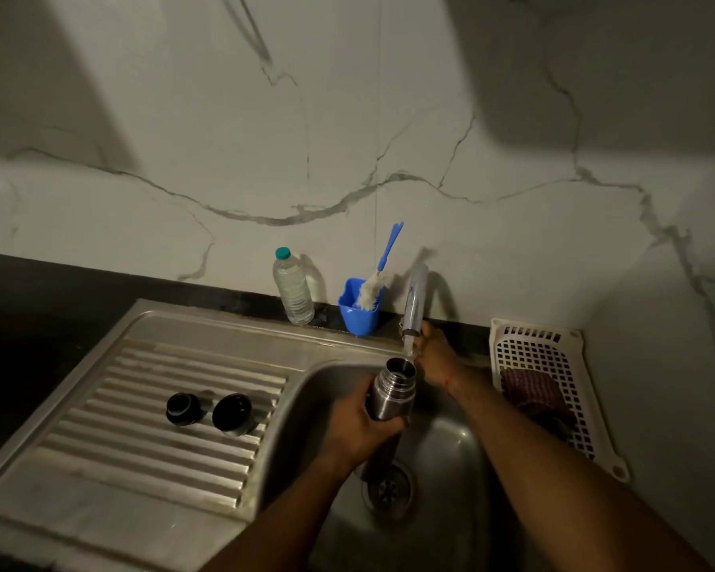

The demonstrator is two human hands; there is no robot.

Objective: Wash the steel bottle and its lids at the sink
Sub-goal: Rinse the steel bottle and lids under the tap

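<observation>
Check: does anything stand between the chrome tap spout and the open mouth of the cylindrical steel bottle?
Nothing visible does. The left hand grips the cylindrical steel bottle by its body, its mouth bare under the chrome tap spout; both round dark lids lie on the drainboard.

Right fingers (425,329) — half behind tap (414,299)

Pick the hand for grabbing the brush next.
Right, probably. The left hand grips the bottle under the running tap, so it is busy. The right hand is up by the tap, nearest the brush standing in the blue cup; whether it holds anything is hidden.
</observation>
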